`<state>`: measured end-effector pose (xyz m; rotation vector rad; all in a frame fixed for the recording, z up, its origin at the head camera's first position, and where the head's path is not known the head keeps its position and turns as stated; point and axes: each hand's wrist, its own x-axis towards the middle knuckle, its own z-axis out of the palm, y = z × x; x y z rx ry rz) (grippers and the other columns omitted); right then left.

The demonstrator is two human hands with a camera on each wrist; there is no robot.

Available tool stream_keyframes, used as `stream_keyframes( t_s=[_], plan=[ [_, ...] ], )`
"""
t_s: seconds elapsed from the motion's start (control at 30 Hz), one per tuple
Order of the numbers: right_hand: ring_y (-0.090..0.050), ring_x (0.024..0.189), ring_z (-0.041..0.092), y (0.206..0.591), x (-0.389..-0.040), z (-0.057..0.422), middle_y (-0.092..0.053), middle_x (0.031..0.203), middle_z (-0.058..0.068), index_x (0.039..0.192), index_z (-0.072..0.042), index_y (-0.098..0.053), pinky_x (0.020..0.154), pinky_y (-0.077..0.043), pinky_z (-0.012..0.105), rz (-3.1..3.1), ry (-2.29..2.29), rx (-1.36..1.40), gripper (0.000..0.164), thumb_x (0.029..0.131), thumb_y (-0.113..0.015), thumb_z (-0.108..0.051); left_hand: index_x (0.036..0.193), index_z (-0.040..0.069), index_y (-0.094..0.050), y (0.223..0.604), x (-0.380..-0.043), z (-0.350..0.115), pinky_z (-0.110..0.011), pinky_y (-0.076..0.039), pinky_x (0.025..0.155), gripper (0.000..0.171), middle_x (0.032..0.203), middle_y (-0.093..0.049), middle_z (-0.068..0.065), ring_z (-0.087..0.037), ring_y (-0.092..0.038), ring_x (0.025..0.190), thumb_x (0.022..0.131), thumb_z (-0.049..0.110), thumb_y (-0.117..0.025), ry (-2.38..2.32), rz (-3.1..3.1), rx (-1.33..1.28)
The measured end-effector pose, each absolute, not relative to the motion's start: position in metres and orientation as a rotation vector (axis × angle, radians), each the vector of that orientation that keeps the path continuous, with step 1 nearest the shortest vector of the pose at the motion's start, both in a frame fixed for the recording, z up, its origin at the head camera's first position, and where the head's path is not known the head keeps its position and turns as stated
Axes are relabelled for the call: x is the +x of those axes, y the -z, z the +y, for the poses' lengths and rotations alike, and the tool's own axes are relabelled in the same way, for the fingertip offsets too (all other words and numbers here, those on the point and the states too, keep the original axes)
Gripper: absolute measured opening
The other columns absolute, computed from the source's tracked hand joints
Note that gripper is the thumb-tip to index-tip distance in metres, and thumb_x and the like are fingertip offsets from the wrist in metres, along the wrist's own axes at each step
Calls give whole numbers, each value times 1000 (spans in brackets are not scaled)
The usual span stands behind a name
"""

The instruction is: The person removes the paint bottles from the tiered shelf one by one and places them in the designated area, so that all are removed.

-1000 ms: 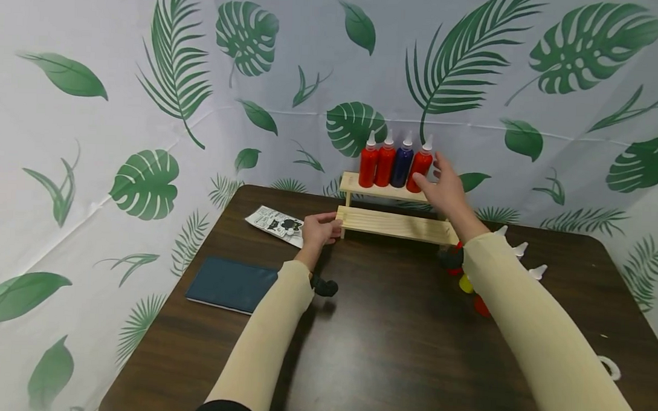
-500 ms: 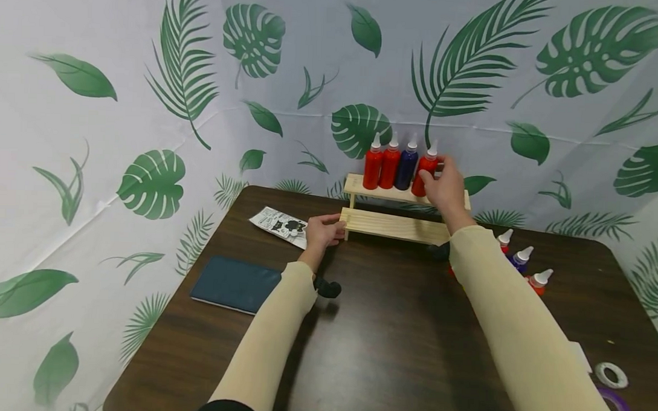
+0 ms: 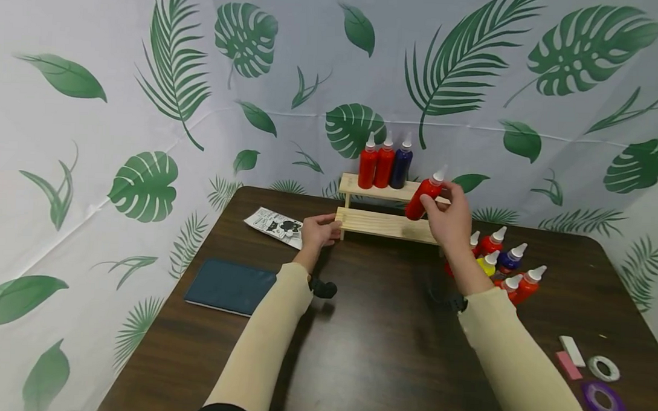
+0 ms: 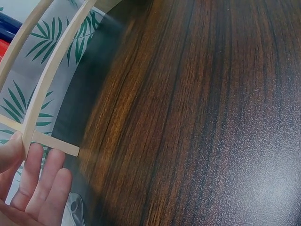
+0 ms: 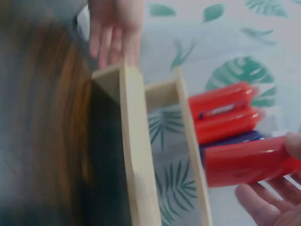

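Observation:
My right hand (image 3: 452, 219) grips a red squeeze bottle (image 3: 423, 200) with a white nozzle, tilted, in front of the upper step of a two-step wooden rack (image 3: 383, 224). In the right wrist view that bottle (image 5: 249, 162) lies between thumb and fingers. On the rack's upper step stand two red bottles (image 3: 367, 168) and a dark blue bottle (image 3: 401, 167), upright. My left hand (image 3: 317, 232) holds the left end of the rack's lower step. The left wrist view has the thumb (image 4: 11, 151) on the wood, with the fingers under it.
Several red, yellow and blue bottles (image 3: 490, 267) stand right of the rack, partly behind my right arm. A dark blue notebook (image 3: 230, 285) and a printed white packet (image 3: 274, 226) lie left. Tape rolls (image 3: 603, 399) and a white block (image 3: 572, 351) lie at the right.
My right hand has taken hold of the rightmost red bottle on the upper step and lifted it off, forward and down toward me. The left hand has stayed at the rack's end.

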<state>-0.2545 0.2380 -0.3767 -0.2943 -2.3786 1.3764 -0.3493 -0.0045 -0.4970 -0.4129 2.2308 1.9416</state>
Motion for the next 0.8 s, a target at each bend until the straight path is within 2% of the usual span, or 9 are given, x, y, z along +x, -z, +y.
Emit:
stream_keyframes(
  t_s=[0.23,0.37,0.5,0.8],
  plan=[
    [-58,115,35,400,-178,244,-53,135,16,140,-9,-44,92,-49,49,-2439,-1376,-281,58,92,-63,-36,109,15,-74,497,-347,-4,-31,-57,55,26,78,-73,-12,-19,-71,63,83,18,-77,-1945,2230,-401],
    [-59,111,37,425,-151,253,-55,130,19,138,-5,-45,93,-48,50,-2476,-1315,-330,58,92,-64,-34,109,15,-74,495,-346,-4,-32,-58,57,27,79,-73,-12,-19,-71,64,83,18,-76,-1953,2246,-389],
    [-57,114,39,448,-146,262,-53,130,20,138,-4,-44,96,-45,52,-2488,-1286,-388,57,92,-65,-29,108,14,-74,492,-345,-5,-32,-58,57,26,79,-73,-13,-20,-72,66,83,18,-76,-1960,2263,-392],
    [-56,117,38,477,-167,273,-51,137,19,139,-7,-44,100,-42,51,-2495,-1204,-435,52,93,-64,-22,109,15,-74,493,-345,-4,-31,-58,57,26,81,-73,-13,-23,-72,71,83,18,-76,-1950,2232,-402]
  ],
)
